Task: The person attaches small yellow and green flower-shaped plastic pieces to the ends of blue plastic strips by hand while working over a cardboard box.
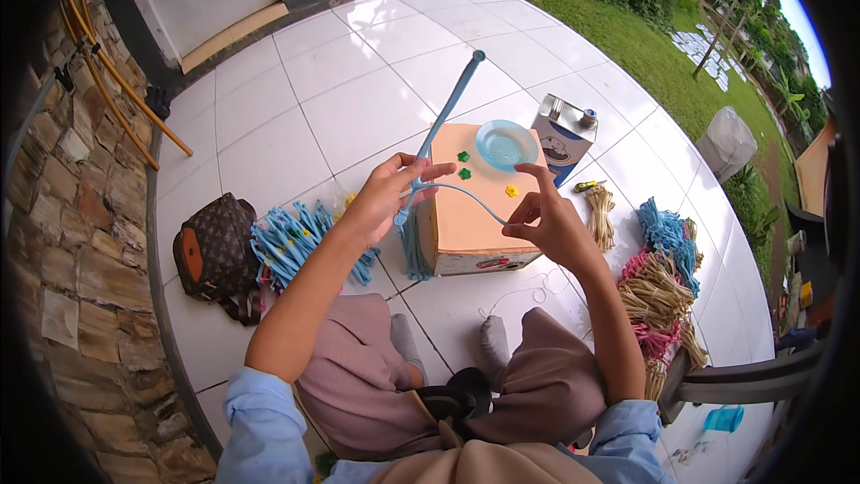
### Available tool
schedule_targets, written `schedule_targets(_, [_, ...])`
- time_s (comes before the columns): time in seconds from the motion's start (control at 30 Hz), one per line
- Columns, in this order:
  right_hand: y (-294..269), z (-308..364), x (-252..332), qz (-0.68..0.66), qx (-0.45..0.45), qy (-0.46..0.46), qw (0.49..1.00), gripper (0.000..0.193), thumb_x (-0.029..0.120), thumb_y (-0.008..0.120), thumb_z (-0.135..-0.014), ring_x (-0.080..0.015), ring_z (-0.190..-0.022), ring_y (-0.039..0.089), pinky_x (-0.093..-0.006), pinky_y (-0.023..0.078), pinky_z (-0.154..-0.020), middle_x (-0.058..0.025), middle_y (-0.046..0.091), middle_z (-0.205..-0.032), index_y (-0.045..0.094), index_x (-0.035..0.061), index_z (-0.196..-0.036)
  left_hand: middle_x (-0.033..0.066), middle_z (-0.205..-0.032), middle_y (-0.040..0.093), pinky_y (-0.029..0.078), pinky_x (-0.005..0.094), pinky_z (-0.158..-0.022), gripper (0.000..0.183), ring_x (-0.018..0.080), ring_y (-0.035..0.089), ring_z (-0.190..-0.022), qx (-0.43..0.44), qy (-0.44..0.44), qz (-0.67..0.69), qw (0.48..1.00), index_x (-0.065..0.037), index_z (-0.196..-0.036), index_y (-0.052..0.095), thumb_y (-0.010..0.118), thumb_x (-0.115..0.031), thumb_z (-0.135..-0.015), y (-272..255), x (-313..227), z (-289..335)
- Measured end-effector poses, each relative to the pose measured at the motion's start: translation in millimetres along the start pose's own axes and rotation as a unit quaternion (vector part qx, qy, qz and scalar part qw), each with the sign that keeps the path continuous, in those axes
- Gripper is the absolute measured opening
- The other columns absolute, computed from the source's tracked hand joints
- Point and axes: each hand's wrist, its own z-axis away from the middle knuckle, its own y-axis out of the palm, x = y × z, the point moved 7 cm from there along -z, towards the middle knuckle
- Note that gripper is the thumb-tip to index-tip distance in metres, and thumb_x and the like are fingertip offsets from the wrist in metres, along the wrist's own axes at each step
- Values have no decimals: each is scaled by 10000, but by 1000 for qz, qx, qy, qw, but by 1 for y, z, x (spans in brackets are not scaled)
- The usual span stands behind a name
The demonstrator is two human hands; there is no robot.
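Ahead, held cord (451, 106), bowl (485, 147), contents unclear

Near half of box top (470, 231) pretty open, just blue strand (482, 203) strung across between left hand (387, 193) and right hand (548, 222). Far right corner no-go: bowl (506, 147) hogging it, tin (564, 136) just beside. Blue stick (452, 103) pokes up past left hand, blocks that side. Low flowers (465, 174) dot middle.

We look down from the head; the left hand (383, 194) and right hand (548, 222) are near us; the floor (336, 99) bends beyond.
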Motion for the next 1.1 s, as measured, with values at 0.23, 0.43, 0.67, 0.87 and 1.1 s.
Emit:
schedule_targets(0.23, [37, -5, -4, -2, 121, 13, 993, 744, 42, 703, -667, -222, -690, 613, -313, 456, -672, -101, 614, -664, 263, 26, -1266, -41, -597, 369, 442, 318, -750, 157, 172, 588, -780, 20, -15, 30, 999, -100, -931, 413, 388, -255, -936, 12, -3, 13])
schedule_targets(0.43, [25, -8, 1, -157, 94, -20, 983, 708, 210, 704, -747, -180, -840, 581, -314, 451, -790, -118, 595, -937, 276, 66, -1292, -55, -573, 341, 356, 223, -565, 184, 95, 494, -601, 25, 11, -19, 999, -84, -939, 413, 412, -268, -925, 9, -17, 16])
schedule_targets(0.67, [1, -16, 10, -435, -97, -32, 895, 741, 151, 610, -826, -228, -945, 564, -316, 450, -819, -209, 492, -1149, 88, 44, -1341, -42, -563, 379, 251, 155, -402, 208, 27, 362, -426, 105, -28, -105, 989, -48, -944, 432, 446, -255, -920, 25, 0, 16])
schedule_targets(0.87, [-6, -21, -15, -439, -173, -6, 882, 757, 48, 627, -790, -192, -779, 587, -299, 465, -772, -139, 577, -864, 81, -17, -1312, -34, -561, 389, 240, 157, -378, 214, 18, 327, -405, 169, -57, -135, 975, -50, -940, 428, 424, -264, -930, 40, 16, 19])
schedule_targets(1.1, [-13, -15, -6, -383, -217, -45, 897, 697, 8, 609, -788, -173, -760, 591, -286, 465, -745, -124, 601, -835, 126, -13, -1291, -34, -545, 339, 232, 164, -362, 228, 27, 302, -385, 203, -55, -113, 971, -48, -915, 404, 383, -273, -946, 41, 31, 8])
